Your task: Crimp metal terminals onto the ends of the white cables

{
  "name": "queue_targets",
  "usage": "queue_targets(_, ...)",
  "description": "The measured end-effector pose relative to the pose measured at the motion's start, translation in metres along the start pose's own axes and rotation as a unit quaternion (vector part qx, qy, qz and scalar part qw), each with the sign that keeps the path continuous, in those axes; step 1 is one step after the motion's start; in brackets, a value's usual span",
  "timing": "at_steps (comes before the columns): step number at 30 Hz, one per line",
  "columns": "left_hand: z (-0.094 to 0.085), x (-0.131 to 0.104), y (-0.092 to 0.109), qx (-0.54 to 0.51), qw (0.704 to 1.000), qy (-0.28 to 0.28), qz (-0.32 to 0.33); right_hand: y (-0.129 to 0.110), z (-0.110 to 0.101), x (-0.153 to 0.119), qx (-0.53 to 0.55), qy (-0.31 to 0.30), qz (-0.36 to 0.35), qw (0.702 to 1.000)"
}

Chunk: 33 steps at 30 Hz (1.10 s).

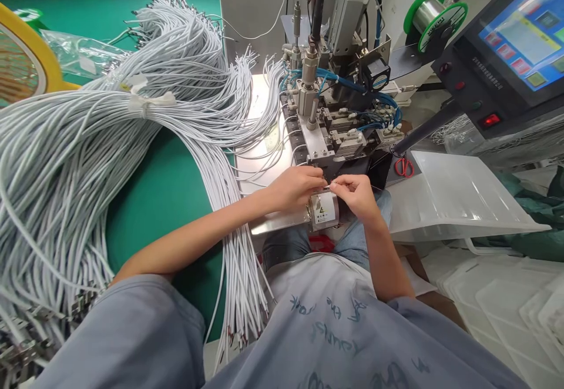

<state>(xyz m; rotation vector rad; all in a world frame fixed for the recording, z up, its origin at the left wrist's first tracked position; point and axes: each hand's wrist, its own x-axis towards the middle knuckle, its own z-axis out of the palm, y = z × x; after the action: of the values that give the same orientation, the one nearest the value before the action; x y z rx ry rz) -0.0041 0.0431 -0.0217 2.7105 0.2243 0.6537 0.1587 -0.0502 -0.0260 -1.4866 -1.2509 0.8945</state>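
Both hands meet at the front edge of a machine (319,142) with metal cylinders and blue tubes. My left hand (299,186) comes in from the left, its fingers pinched on the end of a white cable. Facing it, my right hand (355,194) pinches the tip of the same cable, thumb and forefinger together. The cable end between them is small and partly covered by the fingers. Just below the hands is a white box with a warning label (325,210). Several white cables (264,163) lie left of the machine on a pale lit plate (259,184).
A large tied bundle of white cables (145,107) covers much of the green table (154,201). At the right are a control screen (526,30), a wire spool (434,16), red scissors (404,167) and a translucent plastic tray (471,195). A yellow racket (48,54) is at far left.
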Motion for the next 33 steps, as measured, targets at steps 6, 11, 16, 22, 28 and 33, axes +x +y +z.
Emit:
queue_targets(6,0.003,0.002,0.011,-0.16,0.977,0.05,-0.128,0.003,0.019,-0.005,0.034,0.121,-0.078,0.989)
queue_targets(11,0.004,0.003,0.013,-0.237,0.953,0.08,-0.17,0.007,0.04,-0.009,0.064,0.21,-0.079,0.972)
queue_targets(16,0.007,0.003,0.014,-0.22,0.953,0.086,-0.187,0.011,0.036,-0.008,-0.007,0.243,-0.119,0.963)
queue_targets(22,0.007,0.003,0.015,-0.214,0.951,0.091,-0.205,0.013,0.031,-0.007,-0.15,0.285,-0.232,0.918)
queue_targets(28,0.007,0.003,0.016,-0.213,0.949,0.092,-0.211,0.019,0.037,-0.006,-0.189,0.321,-0.252,0.893)
queue_targets(33,0.01,0.001,0.013,-0.183,0.96,0.104,-0.186,0.021,0.034,-0.005,-0.214,0.29,-0.204,0.91)
